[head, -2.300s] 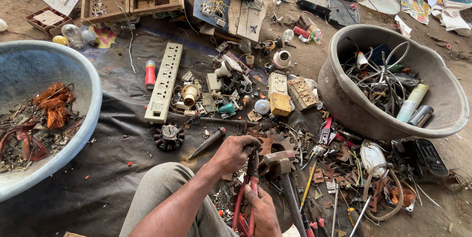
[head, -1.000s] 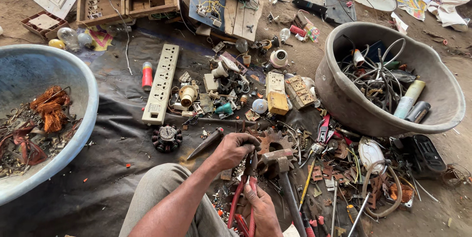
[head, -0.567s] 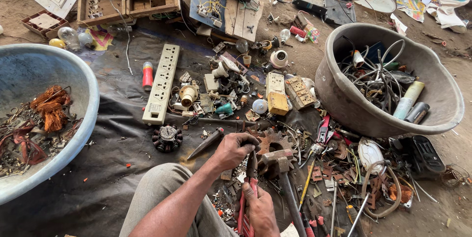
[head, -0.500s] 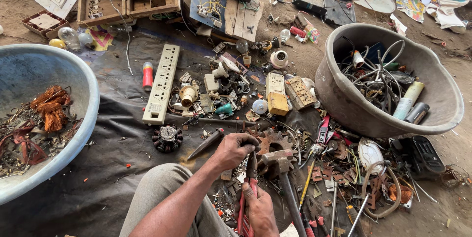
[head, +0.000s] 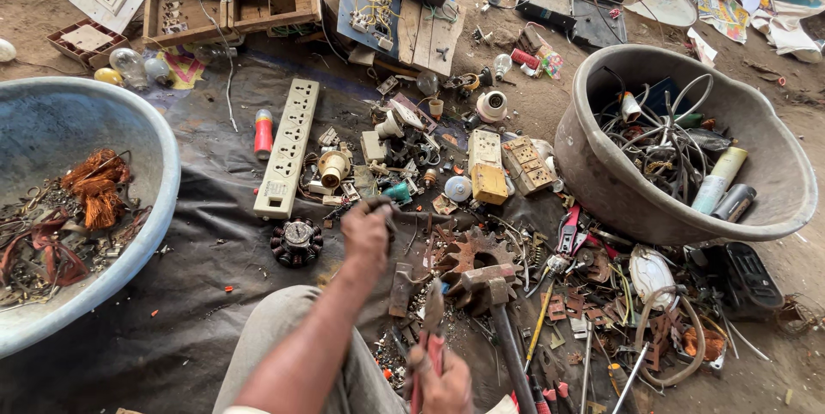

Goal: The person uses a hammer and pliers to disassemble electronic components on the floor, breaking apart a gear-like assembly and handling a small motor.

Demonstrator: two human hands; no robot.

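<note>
My right hand (head: 445, 386) sits at the bottom edge, shut on red-handled pliers (head: 430, 328) whose jaws point up over a pile of small scrap. My left hand (head: 368, 234) is lifted above the black sheet (head: 206, 294), blurred, its fingers closed around a small dark piece (head: 378, 205) that I cannot make out. A hammer (head: 490, 283) lies just right of the pliers, head beside a rusty toothed metal part (head: 468, 251). My knee (head: 284, 345) is under the left forearm.
A blue basin (head: 146, 165) with copper wire and scrap is on the left. A grey tub (head: 601, 182) of cables and tubes stands at the right. A white power strip (head: 288, 148), sockets, bulbs, a small motor core (head: 296, 240) and boards lie ahead.
My left hand has left the pliers' jaws and moved up and to the left, fingers closed. The right hand with the pliers has stayed low and near the same spot.
</note>
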